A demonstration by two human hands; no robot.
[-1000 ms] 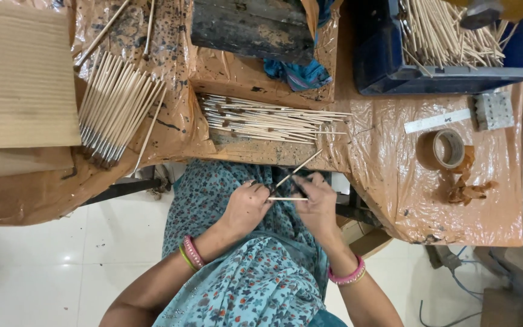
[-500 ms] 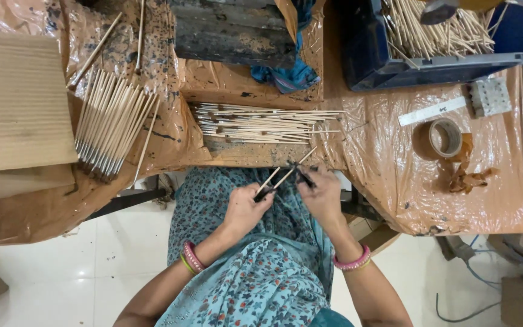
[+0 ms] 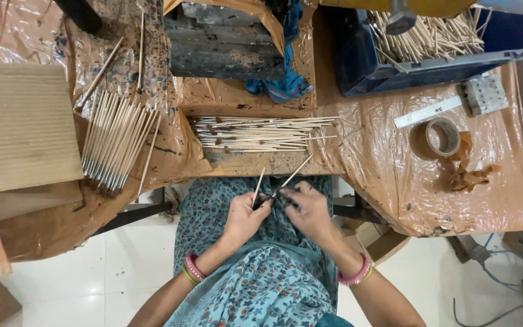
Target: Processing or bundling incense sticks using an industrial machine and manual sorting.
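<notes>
Both hands work thin sticks over the lap, just below the bench [image 3: 467,200] edge — left hand [image 3: 244,217] fingers pinching one stick [image 3: 258,184], right hand [image 3: 310,209] another stick [image 3: 295,174]; next calls for a steady grip

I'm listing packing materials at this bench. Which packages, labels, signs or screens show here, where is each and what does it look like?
Corrugated cardboard sheet: far left on the table, flat, rectangular, plain tan.
Blue crate: top right, rectangular, dark blue, filled with pale thin sticks.
Tape roll: right of centre, round, brown.
White strip: above the tape roll, narrow, with small dark markings.
No signs or screens show.
</notes>
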